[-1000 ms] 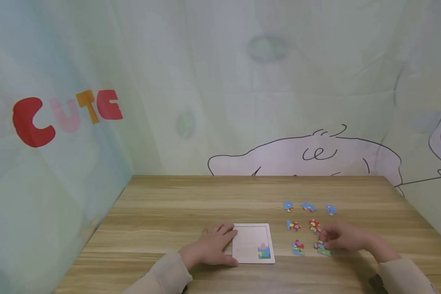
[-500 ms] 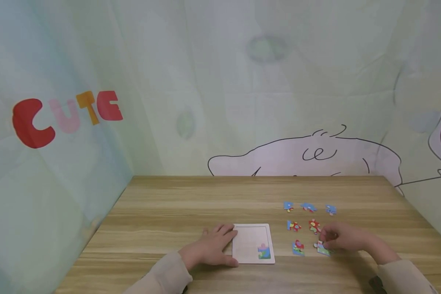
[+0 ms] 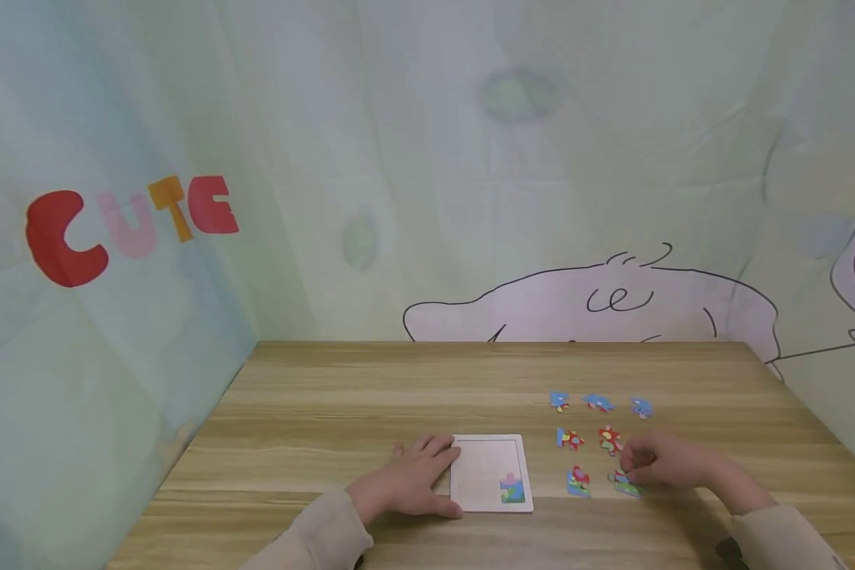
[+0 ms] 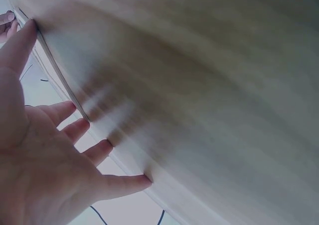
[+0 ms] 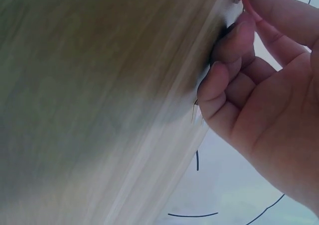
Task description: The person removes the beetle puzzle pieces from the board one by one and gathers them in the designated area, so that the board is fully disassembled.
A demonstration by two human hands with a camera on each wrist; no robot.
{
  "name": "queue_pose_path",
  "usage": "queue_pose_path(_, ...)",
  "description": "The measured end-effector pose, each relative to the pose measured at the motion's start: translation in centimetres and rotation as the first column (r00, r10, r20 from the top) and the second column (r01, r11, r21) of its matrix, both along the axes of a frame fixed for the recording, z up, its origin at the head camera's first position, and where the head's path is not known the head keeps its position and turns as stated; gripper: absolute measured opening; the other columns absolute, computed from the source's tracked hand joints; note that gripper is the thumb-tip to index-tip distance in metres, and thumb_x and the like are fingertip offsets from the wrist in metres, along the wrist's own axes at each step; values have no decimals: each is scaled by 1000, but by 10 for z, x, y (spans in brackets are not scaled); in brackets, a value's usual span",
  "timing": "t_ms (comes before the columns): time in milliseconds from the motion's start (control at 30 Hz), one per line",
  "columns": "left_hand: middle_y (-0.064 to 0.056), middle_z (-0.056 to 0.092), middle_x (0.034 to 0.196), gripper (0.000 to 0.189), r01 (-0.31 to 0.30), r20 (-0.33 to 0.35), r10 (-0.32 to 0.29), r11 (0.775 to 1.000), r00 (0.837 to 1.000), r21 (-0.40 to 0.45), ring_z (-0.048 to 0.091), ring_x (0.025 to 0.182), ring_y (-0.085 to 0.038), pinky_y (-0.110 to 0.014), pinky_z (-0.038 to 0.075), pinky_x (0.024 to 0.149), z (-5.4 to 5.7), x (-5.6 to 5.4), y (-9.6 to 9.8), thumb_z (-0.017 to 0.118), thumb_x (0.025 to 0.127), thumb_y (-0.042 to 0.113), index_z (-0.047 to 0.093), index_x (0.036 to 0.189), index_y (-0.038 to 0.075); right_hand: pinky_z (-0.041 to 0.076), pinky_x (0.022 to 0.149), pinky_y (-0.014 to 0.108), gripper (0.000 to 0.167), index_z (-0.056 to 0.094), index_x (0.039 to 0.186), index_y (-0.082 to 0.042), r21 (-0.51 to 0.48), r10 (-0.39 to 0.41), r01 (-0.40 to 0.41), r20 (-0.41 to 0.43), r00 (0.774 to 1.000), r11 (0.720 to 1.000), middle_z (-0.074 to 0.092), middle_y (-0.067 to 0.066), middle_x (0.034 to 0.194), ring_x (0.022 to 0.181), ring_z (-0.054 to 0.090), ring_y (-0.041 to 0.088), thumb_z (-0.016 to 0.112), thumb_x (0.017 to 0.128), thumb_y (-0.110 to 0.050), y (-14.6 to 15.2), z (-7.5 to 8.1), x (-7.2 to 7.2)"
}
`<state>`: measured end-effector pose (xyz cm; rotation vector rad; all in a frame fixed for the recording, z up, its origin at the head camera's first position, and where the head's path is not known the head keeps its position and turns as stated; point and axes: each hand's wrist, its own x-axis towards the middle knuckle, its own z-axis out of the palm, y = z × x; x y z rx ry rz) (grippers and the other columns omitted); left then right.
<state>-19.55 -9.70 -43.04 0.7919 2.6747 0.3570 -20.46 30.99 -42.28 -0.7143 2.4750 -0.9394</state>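
My left hand (image 3: pixel 416 479) lies spread at the left side of a white square puzzle board (image 3: pixel 480 475). The thumb and fingertips touch its edge, also in the left wrist view, where the hand (image 4: pixel 45 160) shows its palm. One blue and green jigsaw piece (image 3: pixel 513 489) with a pink knob sits in the board's lower right corner. My right hand (image 3: pixel 670 459) pinches a green and blue jigsaw piece (image 3: pixel 625 484) low at the table, its right part hidden by the fingers. In the right wrist view, thumb and forefinger of the hand (image 5: pixel 279 80) meet at a sliver of that piece.
Several loose pieces lie in rows right of the board. A red and blue piece (image 3: pixel 579 481) is nearest the held one, and a red piece (image 3: pixel 609 439) lies just beyond the fingers. Blue pieces (image 3: pixel 598 402) form the far row on the wooden table (image 3: pixel 328 396).
The jigsaw piece at my right fingertips has tilted, looking paler half a second ago and darker green now. My left hand and the board have stayed put.
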Motion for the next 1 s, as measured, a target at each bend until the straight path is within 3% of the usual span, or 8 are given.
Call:
queue_pose_path(267,-6,32,154,84,3,-4,-3,1000,1000,1,27,141,-33,-71,23,102,3,1,0,69,80,57,41,146,13,42,66,23,9,62,91,-5,8,-24,24,25,999,1000,61,-2,85,75,50,3,67,88,-13,0,0,1)
queue_pose_path(500,-6,32,154,84,0,5,0,1000,1000,-1,26,141,-33,-71,23,103,2,0,0,68,80,58,41,146,13,44,66,26,14,62,99,-6,74,-91,89,24,996,993,62,0,88,77,53,9,66,89,-16,-5,12,-2)
queue_pose_path(833,-5,31,155,86,7,5,-7,1000,1000,10,25,142,-31,-71,20,104,-1,-1,-2,66,81,60,40,147,13,41,60,25,17,60,103,-5,3,-13,13,-5,1000,1000,53,-1,82,73,47,8,64,91,-17,-25,31,-4)
queue_pose_path(1000,-5,31,155,85,6,9,-6,1000,1000,6,25,142,-31,-70,20,105,1,0,-1,66,81,60,40,147,14,43,59,24,20,62,106,-3,-17,52,-53,-74,996,998,53,-4,80,70,47,5,64,92,-18,-37,37,-7)
